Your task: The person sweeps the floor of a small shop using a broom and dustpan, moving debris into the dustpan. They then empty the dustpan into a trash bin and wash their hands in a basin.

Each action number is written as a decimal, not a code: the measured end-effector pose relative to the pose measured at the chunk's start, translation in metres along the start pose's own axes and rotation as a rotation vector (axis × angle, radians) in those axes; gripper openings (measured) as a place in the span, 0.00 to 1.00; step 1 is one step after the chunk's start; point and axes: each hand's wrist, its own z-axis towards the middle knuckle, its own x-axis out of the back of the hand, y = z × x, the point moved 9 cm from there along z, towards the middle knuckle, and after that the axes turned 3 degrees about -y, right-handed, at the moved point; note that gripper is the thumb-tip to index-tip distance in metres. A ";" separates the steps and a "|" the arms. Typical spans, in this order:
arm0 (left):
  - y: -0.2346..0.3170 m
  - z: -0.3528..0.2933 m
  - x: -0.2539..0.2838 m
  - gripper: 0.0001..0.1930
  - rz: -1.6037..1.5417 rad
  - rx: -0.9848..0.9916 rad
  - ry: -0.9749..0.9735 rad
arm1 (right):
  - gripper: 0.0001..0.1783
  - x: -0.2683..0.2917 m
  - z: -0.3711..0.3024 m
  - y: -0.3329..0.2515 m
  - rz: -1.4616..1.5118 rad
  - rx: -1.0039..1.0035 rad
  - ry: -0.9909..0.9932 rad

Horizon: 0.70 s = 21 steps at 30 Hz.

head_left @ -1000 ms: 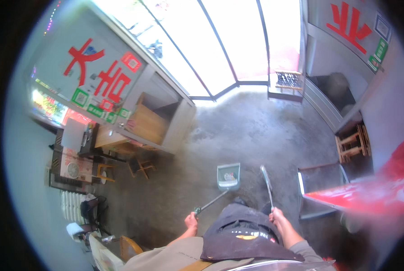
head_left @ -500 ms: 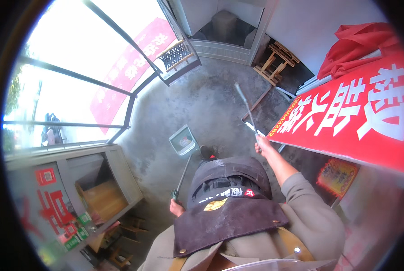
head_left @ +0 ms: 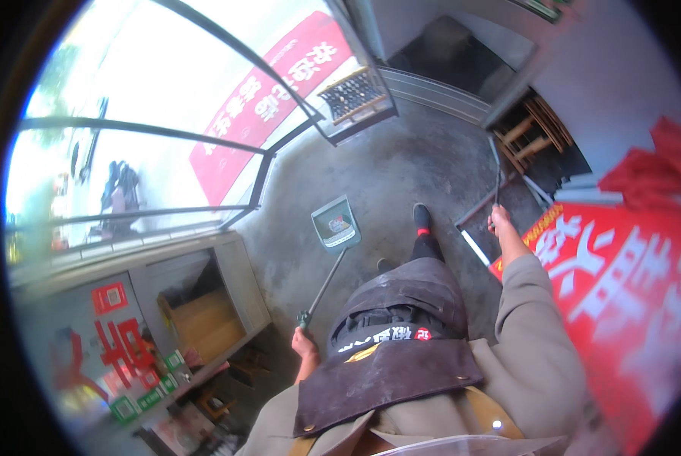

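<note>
A: Left hand (head_left: 304, 343) pose?

B: Low, close by the hip, forearm coming up from the bottom edge. Fist wrapped round the top end of the dustpan handle (head_left: 323, 287). Handle slants up and forward to the dustpan (head_left: 336, 222), which sits on the concrete floor (head_left: 401, 163) ahead of the person and left of the front foot (head_left: 422, 216).

A: Right?

B: Right hand (head_left: 500, 220) is out to the side, arm nearly straight in a tan sleeve (head_left: 534, 319). Fingers closed round a thin stick (head_left: 496, 171) that runs up and away from the hand. Looks like a broom handle, but I can't make out the head.

A: What's hidden?

B: Fingers on both hands are too small to count. Left wrist partly behind the dark apron (head_left: 393, 334). Something lies in the dustpan, small and blurred, can't tell what. Stick's far end merges with the wooden stool (head_left: 534, 133) and the dark doorway. Red banner (head_left: 629, 289) fills the right side, cut by the rim. Rear leg hidden under the apron.
</note>
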 end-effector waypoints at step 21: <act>-0.026 -0.108 -0.072 0.19 -0.512 0.435 0.759 | 0.24 -0.138 -0.030 -0.052 -0.869 0.615 -0.387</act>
